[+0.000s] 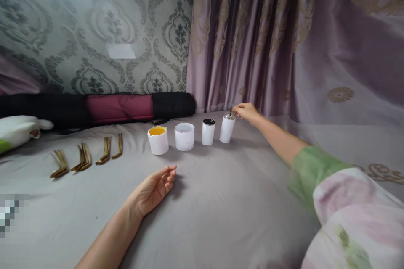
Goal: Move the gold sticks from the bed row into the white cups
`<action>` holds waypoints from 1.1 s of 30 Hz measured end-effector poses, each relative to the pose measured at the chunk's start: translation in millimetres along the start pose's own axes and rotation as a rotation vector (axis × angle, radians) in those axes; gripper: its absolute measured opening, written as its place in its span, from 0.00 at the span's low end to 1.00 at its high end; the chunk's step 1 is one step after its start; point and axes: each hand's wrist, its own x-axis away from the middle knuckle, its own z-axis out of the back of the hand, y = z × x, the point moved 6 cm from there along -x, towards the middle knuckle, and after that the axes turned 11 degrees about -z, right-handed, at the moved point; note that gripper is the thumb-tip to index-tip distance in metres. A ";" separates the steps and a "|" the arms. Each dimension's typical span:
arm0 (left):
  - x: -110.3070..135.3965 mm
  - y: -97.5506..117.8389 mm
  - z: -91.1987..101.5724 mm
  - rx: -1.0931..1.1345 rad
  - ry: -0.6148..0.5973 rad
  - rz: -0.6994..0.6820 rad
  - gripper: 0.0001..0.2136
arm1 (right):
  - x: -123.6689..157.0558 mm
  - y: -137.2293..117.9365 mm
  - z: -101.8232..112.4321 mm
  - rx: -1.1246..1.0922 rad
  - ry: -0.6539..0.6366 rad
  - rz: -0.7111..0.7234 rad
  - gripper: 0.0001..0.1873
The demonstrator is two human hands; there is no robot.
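Observation:
My right hand point(248, 112) is pinched at the mouth of the rightmost white container point(227, 129), which tilts slightly. Between its fingertips are thin gold-brown pieces point(232, 112); their exact kind is too small to make out. Palm turned inward, my left hand point(157, 188) is held low over the grey sheet with its fingers loosely curled and nothing in them. Beyond it stand a white tub with a yellow inside point(158, 143), a white tub with a pale inside point(184, 138) and a narrow white can with a dark inside point(208, 133).
Several bunches of slim, bent gold-coloured pieces point(82, 157) lie in a row at left on the grey sheet point(202, 218). A long black and maroon roll point(120, 107) lies along the patterned wall. A white plush toy point(19, 130) is at far left; purple curtains point(246, 42) hang behind.

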 end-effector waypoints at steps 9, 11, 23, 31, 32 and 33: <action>-1.7 0.2 1.1 -0.006 -0.009 -0.010 0.06 | -5.7 5.0 1.2 0.004 0.054 -0.101 0.08; -1.9 -0.3 1.3 -0.002 -0.014 -0.007 0.07 | -7.9 6.8 0.6 0.000 0.067 -0.120 0.08; -2.0 -0.9 5.2 0.012 -0.016 -0.008 0.07 | -7.8 7.7 -0.1 -0.098 0.050 -0.147 0.15; -3.7 -0.8 6.4 0.013 0.002 -0.008 0.07 | -5.2 5.9 4.1 -0.166 0.058 -0.154 0.15; -3.9 -0.7 6.7 0.012 0.003 -0.009 0.07 | -5.8 6.1 4.8 -0.175 0.065 -0.153 0.14; -4.1 -0.7 6.8 0.013 0.001 -0.009 0.07 | -6.3 6.1 5.7 -0.184 0.073 -0.152 0.14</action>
